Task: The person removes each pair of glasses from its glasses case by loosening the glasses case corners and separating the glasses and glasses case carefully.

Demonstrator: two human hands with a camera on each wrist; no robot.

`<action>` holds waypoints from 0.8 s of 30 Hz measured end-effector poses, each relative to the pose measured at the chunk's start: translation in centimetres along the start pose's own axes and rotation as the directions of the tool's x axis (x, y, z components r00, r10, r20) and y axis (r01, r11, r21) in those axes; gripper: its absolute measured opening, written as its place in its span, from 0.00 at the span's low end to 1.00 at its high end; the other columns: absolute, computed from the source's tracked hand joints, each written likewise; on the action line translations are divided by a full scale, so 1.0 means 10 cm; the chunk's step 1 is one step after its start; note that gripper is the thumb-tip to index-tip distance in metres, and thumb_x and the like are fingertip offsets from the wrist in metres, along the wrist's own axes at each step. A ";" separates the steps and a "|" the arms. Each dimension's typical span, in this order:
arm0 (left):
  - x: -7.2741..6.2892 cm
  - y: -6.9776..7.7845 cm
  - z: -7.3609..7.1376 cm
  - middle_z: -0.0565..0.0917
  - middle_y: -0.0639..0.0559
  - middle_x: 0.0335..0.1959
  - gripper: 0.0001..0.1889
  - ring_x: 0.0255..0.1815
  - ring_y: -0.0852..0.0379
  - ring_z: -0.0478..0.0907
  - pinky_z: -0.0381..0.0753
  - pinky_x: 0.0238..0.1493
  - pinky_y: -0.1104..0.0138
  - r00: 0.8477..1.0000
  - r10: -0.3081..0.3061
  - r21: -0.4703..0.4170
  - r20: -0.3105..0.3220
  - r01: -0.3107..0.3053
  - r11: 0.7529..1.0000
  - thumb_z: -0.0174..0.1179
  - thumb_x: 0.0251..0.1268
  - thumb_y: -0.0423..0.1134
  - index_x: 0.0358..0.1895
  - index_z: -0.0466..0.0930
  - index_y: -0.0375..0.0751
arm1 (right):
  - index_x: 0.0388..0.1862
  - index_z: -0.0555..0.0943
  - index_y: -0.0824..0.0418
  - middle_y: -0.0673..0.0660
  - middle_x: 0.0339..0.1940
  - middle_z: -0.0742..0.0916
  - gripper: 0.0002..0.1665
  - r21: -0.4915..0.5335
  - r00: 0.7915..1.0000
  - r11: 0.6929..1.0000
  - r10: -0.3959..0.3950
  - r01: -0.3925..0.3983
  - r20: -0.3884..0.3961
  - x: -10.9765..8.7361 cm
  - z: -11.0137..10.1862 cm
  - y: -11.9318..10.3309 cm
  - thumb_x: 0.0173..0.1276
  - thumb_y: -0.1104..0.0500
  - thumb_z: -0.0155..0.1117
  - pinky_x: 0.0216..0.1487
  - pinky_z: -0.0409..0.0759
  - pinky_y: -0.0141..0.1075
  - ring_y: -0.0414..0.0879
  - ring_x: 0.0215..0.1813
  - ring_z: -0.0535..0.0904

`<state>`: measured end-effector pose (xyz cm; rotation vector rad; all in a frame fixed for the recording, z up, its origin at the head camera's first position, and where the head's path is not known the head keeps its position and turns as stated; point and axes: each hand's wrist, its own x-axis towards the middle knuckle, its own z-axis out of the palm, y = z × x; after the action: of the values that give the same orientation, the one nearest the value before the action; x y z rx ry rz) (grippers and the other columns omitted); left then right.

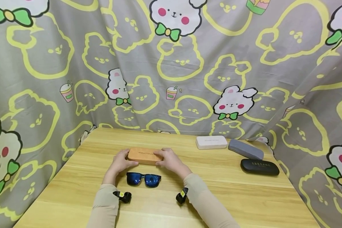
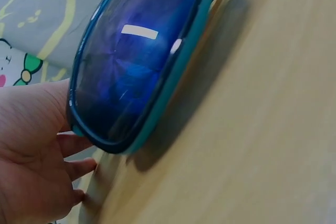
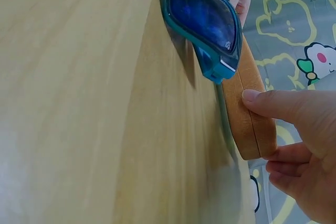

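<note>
Thumb and fingers of my right hand (image 1: 171,160) are pinching the right end of a closed orange eyeglass case (image 1: 143,156), thumb on its near side, while my left hand (image 1: 120,163) is holding the left end (in the left wrist view, blue-lensed sunglasses (image 1: 148,180) are hiding that contact). The case is lying between my hands, its long axis running left to right. The sunglasses are resting just nearer my body on the wooden table (image 1: 148,209), apart from both hands, their width running roughly along the case; my left hand is sitting slightly closer to them. To my right, a white case (image 1: 212,142), a blue-grey case (image 1: 246,149) and a black case (image 1: 259,167) are lying well apart.
</note>
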<state>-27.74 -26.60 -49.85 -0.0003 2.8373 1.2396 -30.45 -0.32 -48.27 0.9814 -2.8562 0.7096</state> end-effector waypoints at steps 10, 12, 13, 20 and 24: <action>-0.03 -0.02 -0.14 0.58 0.27 0.73 0.50 0.74 0.27 0.53 0.53 0.73 0.37 0.999 0.008 0.069 -0.031 -0.005 0.998 0.73 0.52 0.51 0.73 0.58 0.28 | 0.65 0.77 0.49 0.59 0.60 0.82 0.31 -0.027 1.000 1.000 -0.014 0.014 0.000 0.07 -0.04 -0.12 0.62 0.49 0.70 0.66 0.75 0.47 0.55 0.64 0.76; -0.04 -0.04 -0.18 0.57 0.28 0.74 0.50 0.75 0.27 0.50 0.50 0.73 0.36 0.999 -0.001 0.078 -0.032 0.003 0.997 0.72 0.52 0.51 0.73 0.57 0.29 | 0.65 0.77 0.49 0.60 0.62 0.82 0.31 -0.031 1.000 0.999 -0.017 0.017 0.000 0.10 -0.04 -0.15 0.62 0.49 0.71 0.67 0.74 0.48 0.56 0.65 0.75; -0.05 -0.04 -0.21 0.57 0.28 0.75 0.50 0.75 0.27 0.49 0.48 0.73 0.35 0.999 -0.005 0.083 -0.032 0.007 0.997 0.72 0.53 0.51 0.73 0.57 0.29 | 0.65 0.77 0.49 0.60 0.63 0.81 0.31 -0.035 1.000 0.999 -0.019 0.019 0.000 0.11 -0.04 -0.17 0.62 0.48 0.71 0.67 0.74 0.49 0.57 0.66 0.74; -0.11 -0.12 -0.37 0.53 0.27 0.75 0.51 0.75 0.23 0.42 0.40 0.67 0.27 0.999 0.011 0.129 -0.049 -0.004 0.992 0.71 0.52 0.56 0.73 0.58 0.29 | 0.65 0.77 0.48 0.60 0.62 0.82 0.32 -0.077 0.998 0.995 -0.060 0.060 -0.008 0.21 -0.02 -0.30 0.61 0.47 0.71 0.65 0.75 0.46 0.56 0.64 0.76; -0.15 -0.19 -0.46 0.52 0.28 0.75 0.52 0.75 0.23 0.40 0.39 0.65 0.25 0.998 0.003 0.139 -0.061 0.006 0.990 0.71 0.51 0.57 0.73 0.58 0.30 | 0.65 0.77 0.48 0.59 0.61 0.82 0.32 -0.114 0.997 0.990 -0.083 0.081 -0.010 0.26 0.00 -0.40 0.62 0.46 0.70 0.65 0.76 0.44 0.55 0.63 0.77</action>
<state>-26.44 -31.29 -48.02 -0.0354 2.9690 1.0563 -30.13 -4.58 -46.12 1.0653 -2.7895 0.5392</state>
